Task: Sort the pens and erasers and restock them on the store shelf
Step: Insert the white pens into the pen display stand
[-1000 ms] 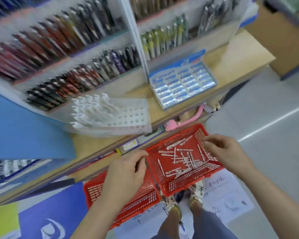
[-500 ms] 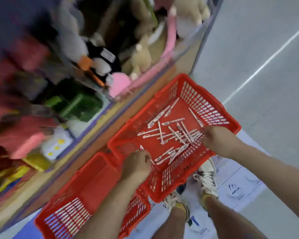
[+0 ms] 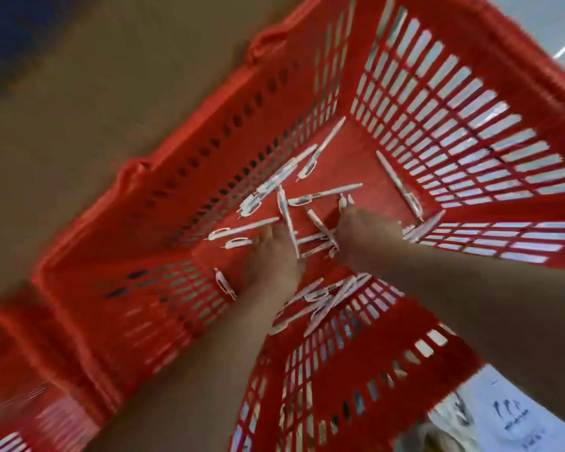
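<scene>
The red basket (image 3: 163,223) fills most of the view, seen from close above and blurred by motion, with slotted walls sloping down to a solid red floor. To its left runs a broad brown wooden surface (image 3: 111,76), and a dark blue patch (image 3: 7,27) sits in the far upper corner. A second red basket (image 3: 30,370) stands just beside the first at the lower left, partly cut off by the edge. Both forearms reach down over the near rim and cover part of the basket floor. At the lower right, outside the basket, lies a white printed sheet (image 3: 509,415). The left hand (image 3: 271,256) is down on the basket floor with its fingers pointing into the pile, and one pen crosses over it; the blur hides whether it grips anything. The right hand (image 3: 362,236) is next to it, knuckles up, with two white tips poking out beyond it, but whether its fingers are closed round them I cannot tell. The white pens (image 3: 327,192) lie loose and crisscrossed on the basket floor: most around and between the hands, one along the far right wall (image 3: 398,184), a bunch against the near wall (image 3: 323,298), and one alone near the left wall (image 3: 224,283).
</scene>
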Demonstrator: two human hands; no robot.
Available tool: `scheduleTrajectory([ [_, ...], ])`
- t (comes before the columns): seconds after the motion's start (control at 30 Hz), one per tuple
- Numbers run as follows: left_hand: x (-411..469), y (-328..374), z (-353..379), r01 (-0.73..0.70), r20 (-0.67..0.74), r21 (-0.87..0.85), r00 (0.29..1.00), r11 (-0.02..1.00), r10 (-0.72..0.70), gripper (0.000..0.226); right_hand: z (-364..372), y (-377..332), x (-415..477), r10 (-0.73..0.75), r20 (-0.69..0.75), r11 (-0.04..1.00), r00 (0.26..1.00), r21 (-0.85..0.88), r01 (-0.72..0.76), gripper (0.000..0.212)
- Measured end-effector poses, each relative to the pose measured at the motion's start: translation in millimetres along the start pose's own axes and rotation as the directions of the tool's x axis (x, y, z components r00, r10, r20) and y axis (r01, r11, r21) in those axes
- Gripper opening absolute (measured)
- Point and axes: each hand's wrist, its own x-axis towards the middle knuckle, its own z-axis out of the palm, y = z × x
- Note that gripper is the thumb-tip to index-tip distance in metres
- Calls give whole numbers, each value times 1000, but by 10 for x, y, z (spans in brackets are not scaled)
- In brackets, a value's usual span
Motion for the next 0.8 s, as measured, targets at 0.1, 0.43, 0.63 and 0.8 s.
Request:
scheduleTrajectory([
  [0.1, 71, 26, 105, -24, -52, 123, 998, 992, 30, 41, 109, -120, 89, -9, -105, 999, 994, 40, 13, 28],
  [0.43, 79, 10, 33, -42, 12, 201, 999, 979, 40, 29, -150, 38, 50, 3, 118, 923, 993, 381, -48, 58],
  [0.63, -85, -30, -135, -22, 26, -17, 999, 1000, 22, 17, -486, 163, -159, 24, 185, 859, 982, 499, -115, 17],
  [0.8, -704, 164, -702, 86, 116, -600, 993, 796, -19, 24, -760, 120, -765, 5, 287, 386, 958, 883, -266, 20],
])
